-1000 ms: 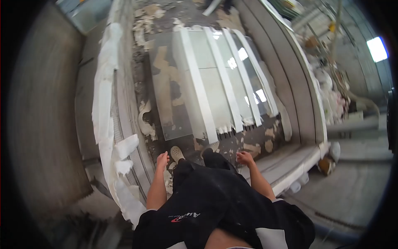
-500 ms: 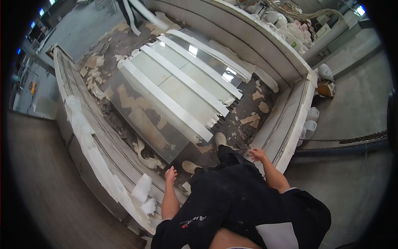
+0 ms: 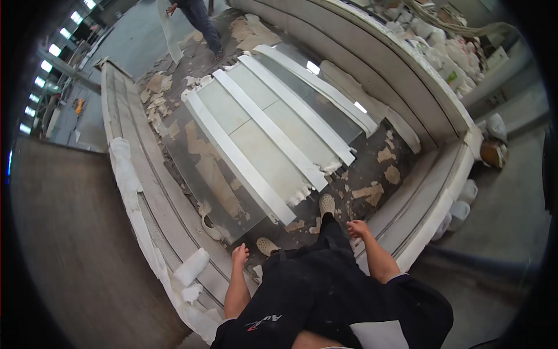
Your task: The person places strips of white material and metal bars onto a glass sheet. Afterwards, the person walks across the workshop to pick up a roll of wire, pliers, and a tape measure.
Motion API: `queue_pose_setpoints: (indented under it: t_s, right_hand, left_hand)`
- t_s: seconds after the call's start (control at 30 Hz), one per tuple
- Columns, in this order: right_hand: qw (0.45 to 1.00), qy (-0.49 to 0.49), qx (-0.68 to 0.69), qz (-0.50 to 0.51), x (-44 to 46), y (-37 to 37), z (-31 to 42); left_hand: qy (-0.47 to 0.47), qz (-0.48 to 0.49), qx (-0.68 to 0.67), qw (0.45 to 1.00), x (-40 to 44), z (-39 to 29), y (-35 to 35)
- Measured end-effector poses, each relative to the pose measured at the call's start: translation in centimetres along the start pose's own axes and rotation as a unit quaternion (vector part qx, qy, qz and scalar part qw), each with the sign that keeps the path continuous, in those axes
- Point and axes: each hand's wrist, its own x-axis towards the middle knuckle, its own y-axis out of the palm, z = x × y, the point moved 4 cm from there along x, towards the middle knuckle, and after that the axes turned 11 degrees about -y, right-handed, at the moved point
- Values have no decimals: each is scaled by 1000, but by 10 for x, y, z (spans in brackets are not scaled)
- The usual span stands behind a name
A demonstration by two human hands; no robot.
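Note:
My left hand [image 3: 240, 254] hangs near the lower corner of a large glass sheet [image 3: 232, 203], its fingers curled, touching nothing. On the other side of my body, my right hand [image 3: 358, 228] is also loosely closed, above the dark floor beside the low wall. Whether anything small is inside either hand cannot be made out. Long white strips [image 3: 270, 128] lie side by side across the glass, over pale panels [image 3: 264, 151]. My feet in beige shoes [image 3: 326, 205] stand at the near end of the glass.
Padded grey walls [image 3: 383, 64] enclose the floor, with torn white wrapping [image 3: 125, 168] along the left one. Brown scraps [image 3: 368, 193] litter the floor. At the far end stands another person [image 3: 200, 23], a hand on a white strip [image 3: 167, 32]. Plastic jugs [image 3: 459, 214] sit outside the right wall.
The view has turned, and the far end with the other person's legs and hand now shows more fully. Both my hands remain low at my sides, curled.

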Motion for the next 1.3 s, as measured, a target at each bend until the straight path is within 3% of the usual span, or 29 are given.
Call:
queue_pose_setpoints:
  t_s: [0.07,0.13,0.2,0.33,0.47,0.7,0.9,1.17,1.3]
  right_hand:
    - [999,6,-14,49,45,-33,15]
    - [997,-18,57,38,79,-66,45]
    - [994,-71,81,14,110,-99,75]
    - [992,-92,81,-42,130,-138,140]
    - [994,-97,18,-50,111,-146,177]
    - [997,-77,22,-15,86,-113,123]
    - [985,-25,-144,91,18,-108,81]
    - [989,-97,-61,-97,-45,-185,88]
    - [991,-49,-76,-101,-66,-190,77]
  left_hand:
    - [-32,-4,-60,998,-30,0,34]
    - [-35,24,-20,999,-69,-16,73]
    - [37,44,98,993,-79,-30,108]
    - [118,28,29,992,-142,-77,156]
    - [126,37,52,990,-154,-83,170]
    - [25,53,-49,997,-110,-24,148]
    - [-3,96,-189,977,-54,37,151]
    - [-23,154,-13,988,-9,72,201]
    - [-9,168,-80,983,-4,32,204]
